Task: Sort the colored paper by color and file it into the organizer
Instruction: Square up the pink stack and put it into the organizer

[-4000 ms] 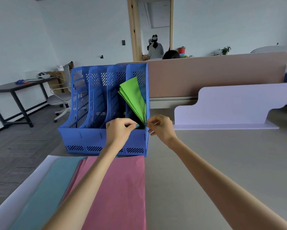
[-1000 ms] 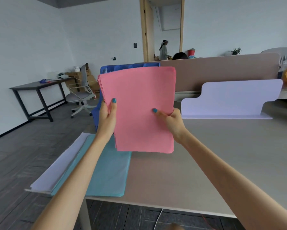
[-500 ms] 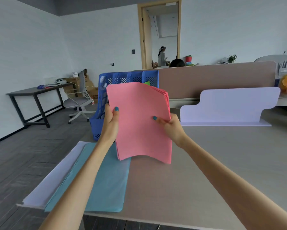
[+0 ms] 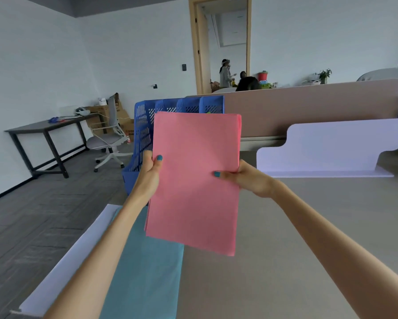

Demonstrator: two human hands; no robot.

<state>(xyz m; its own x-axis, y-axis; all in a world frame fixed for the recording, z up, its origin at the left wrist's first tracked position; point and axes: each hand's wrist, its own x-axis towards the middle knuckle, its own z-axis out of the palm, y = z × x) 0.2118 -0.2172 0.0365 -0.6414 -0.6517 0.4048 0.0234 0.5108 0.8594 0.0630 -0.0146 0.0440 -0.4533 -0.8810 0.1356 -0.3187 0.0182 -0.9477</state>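
I hold a stack of pink paper (image 4: 194, 180) upright above the table, in front of the blue slotted organizer (image 4: 145, 132). My left hand (image 4: 148, 178) grips the stack's left edge, thumb on the front. My right hand (image 4: 246, 180) grips its right edge, thumb on the front. The stack hides most of the organizer; a sliver of green paper (image 4: 208, 112) shows in the rightmost slot. Teal paper (image 4: 147, 272) lies flat on the table below my left arm, on top of white paper (image 4: 62, 272).
A white curved stand (image 4: 331, 148) sits on the grey table (image 4: 285, 261) to the right, before a pinkish desk divider (image 4: 308, 107). Left of the table are open floor, an office chair (image 4: 108, 139) and a dark side table (image 4: 48, 130). People stand in the far doorway.
Since the green paper went into the rightmost slot, both hands have picked up the pink stack. In the last half second the stack straightened and moved a little toward the organizer.
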